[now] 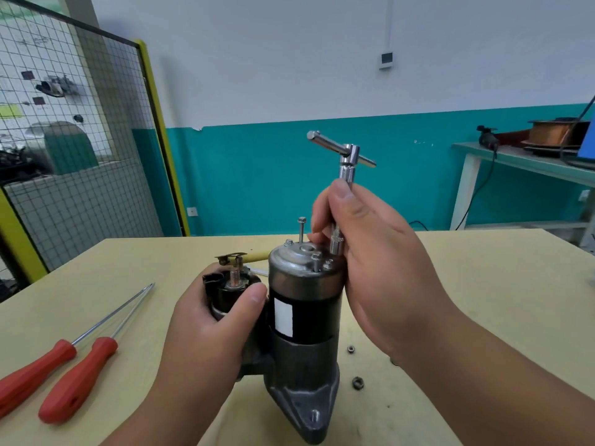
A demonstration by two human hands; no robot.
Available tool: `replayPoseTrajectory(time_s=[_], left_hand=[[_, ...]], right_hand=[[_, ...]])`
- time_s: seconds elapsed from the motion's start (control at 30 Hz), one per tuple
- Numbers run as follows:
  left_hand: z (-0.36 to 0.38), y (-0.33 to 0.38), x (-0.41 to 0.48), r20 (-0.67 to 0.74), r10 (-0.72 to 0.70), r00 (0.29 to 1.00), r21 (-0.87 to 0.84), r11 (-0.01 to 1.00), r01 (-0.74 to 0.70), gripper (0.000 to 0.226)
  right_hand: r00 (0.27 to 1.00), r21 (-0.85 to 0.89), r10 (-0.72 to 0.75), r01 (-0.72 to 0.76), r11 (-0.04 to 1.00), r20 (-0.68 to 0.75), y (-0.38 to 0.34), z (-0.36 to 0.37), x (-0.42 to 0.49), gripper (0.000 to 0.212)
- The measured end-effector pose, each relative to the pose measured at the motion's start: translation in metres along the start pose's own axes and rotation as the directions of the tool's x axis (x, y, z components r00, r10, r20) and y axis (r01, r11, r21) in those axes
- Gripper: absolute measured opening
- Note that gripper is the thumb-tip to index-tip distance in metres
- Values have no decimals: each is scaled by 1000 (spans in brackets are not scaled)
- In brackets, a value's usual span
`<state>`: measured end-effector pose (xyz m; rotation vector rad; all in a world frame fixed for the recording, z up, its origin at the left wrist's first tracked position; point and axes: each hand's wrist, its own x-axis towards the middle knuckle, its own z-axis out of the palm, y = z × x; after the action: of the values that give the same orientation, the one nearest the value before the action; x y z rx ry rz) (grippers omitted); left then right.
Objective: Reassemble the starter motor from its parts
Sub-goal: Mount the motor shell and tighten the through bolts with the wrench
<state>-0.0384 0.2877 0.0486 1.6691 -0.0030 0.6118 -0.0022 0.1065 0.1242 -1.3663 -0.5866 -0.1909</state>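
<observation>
**Seating the wrench on the end cap: grip state and risks**

The left hand (212,320) wraps the black solenoid (230,286) with fingers and thumb curled round it. This steadies the starter motor (306,317), which stands upright on its nose housing near the front of the table (483,284). One long bolt (301,228) stands proud of the silver end cap (296,255), not yet run down. The right hand (370,243) pinches the shaft of the T-handle wrench (347,169) between thumb and curled fingers. The wrench's socket sits at the cap's right rim, and the fastener beneath it is hidden.

Risks, as judged:
- The base is narrow, so side load from the wrench could tip the motor if the left grip slackens.
- A tilted socket could slip off or cross-thread.
- Tightening one side with the other bolt raised may seat the cap crooked.

Surroundings:
- Two red-handled screwdrivers (77,378) lie at left, well apart from the work.
- Two loose nuts (357,383) lie right of the housing, near the right forearm, and could be swept off.
- A bench (531,164) stands at the far right.
</observation>
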Motion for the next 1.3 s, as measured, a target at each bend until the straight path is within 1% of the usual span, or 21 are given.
replayPoseTrajectory(time_s=[0.13, 0.23, 0.37, 0.5, 0.57, 0.77, 0.9, 1.0, 1.07, 1.13, 1.2, 1.3], left_hand=[[1, 3, 0, 12, -18, 1000, -17, 1000, 19, 41], [1, 4, -1, 23, -2, 1000, -9, 1000, 2, 39], [2, 7, -2, 3, 25, 1000, -8, 1000, -25, 37], [4, 8, -3, 0, 34, 999, 24, 999, -34, 37], [4, 8, -3, -2, 26, 1000, 13, 1000, -26, 36], [3, 6, -1, -6, 10, 1000, 22, 1000, -10, 38], [4, 8, -2, -1, -23, 1000, -40, 999, 23, 41], [3, 8, -2, -3, -22, 1000, -43, 999, 22, 41], [3, 7, -3, -4, -22, 1000, -27, 999, 22, 39], [4, 8, -3, -12, -26, 1000, -30, 999, 26, 39], [4, 8, -2, -16, -25, 1000, -24, 999, 25, 40], [4, 8, -1, -32, -31, 999, -24, 999, 31, 43]], right_hand=[[999, 12, -23, 23, 1000, 22, 2, 2, 0, 41], [998, 6, -43, 43, 999, 43, 3, 3, -1, 43], [996, 30, -70, 68, 997, 54, 3, 4, 0, 44], [998, 39, -52, 50, 998, 35, 3, 4, 0, 50], [998, 39, -43, 41, 998, 46, 3, 3, 0, 49], [992, -45, -45, 51, 998, 115, -2, 2, 2, 42], [982, -138, -76, 100, 985, 174, -5, 2, 0, 39], [976, -192, -61, 102, 976, 208, -8, 0, -1, 38], [975, -229, -26, 78, 970, 223, -10, -1, -1, 34], [974, -247, 5, 52, 968, 227, -11, -2, 0, 29], [975, -280, 12, 51, 959, 220, -10, -1, 0, 30], [984, -261, -33, 78, 962, 174, -3, 4, -1, 32]])
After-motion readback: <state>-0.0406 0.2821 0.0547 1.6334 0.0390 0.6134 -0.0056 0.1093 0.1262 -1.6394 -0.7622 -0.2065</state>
